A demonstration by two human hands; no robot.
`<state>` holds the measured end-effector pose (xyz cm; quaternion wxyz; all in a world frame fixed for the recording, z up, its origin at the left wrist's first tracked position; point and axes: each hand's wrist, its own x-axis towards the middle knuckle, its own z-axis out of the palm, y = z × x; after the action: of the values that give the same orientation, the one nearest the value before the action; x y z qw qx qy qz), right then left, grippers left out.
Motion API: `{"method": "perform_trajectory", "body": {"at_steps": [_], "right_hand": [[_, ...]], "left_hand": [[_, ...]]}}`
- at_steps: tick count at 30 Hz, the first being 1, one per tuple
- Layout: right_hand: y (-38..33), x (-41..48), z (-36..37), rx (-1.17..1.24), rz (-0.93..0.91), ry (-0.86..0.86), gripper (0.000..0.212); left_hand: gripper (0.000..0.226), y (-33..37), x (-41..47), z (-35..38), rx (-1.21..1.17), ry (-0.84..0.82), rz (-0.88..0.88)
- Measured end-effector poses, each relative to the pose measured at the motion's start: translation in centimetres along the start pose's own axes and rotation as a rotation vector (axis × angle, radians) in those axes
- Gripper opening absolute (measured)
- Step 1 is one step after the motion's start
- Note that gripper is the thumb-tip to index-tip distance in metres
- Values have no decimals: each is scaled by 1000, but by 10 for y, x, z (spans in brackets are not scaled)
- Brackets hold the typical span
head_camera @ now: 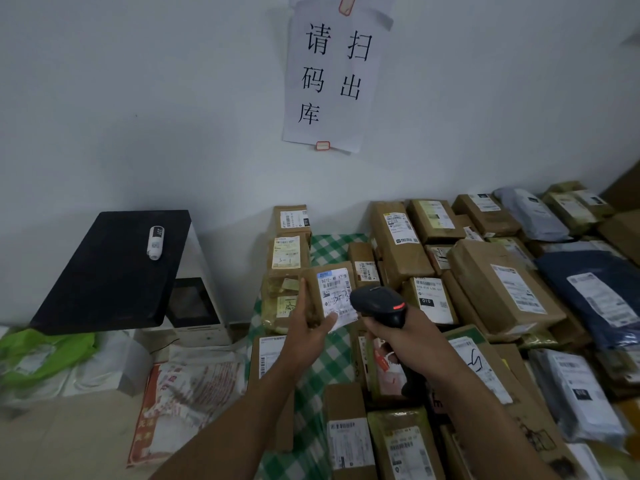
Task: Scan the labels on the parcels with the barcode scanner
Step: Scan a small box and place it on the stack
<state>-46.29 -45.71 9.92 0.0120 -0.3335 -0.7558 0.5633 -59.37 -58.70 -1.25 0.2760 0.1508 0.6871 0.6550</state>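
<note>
My left hand (310, 327) holds up a small brown parcel (327, 292), thumb along its left edge and fingers under it. Its white label (336, 294) faces me. My right hand (412, 336) grips the handle of a black barcode scanner (379, 303). The scanner's head, with a red light on top, sits just right of the label, touching or overlapping its lower right corner. Many more brown parcels (498, 289) with labels cover the table to the right.
A green checked cloth (332, 244) covers the table. A black-topped white machine (114, 271) stands at left with a small white roll (156, 242) on it. Bags and sacks (187, 386) lie below it. A paper sign (332, 74) hangs on the wall.
</note>
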Motion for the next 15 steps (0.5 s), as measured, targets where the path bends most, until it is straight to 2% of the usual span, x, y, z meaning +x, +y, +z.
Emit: {"method": "perform_trajectory", "body": {"at_steps": [5,15], "right_hand": [[-7,3,0,18,17,-68,18],[-17,3,2,5,68,-91,9]], "left_hand": [[89,2,6,-2,36,37,-3],[86,-7,12,-9,6,52,-65]]}}
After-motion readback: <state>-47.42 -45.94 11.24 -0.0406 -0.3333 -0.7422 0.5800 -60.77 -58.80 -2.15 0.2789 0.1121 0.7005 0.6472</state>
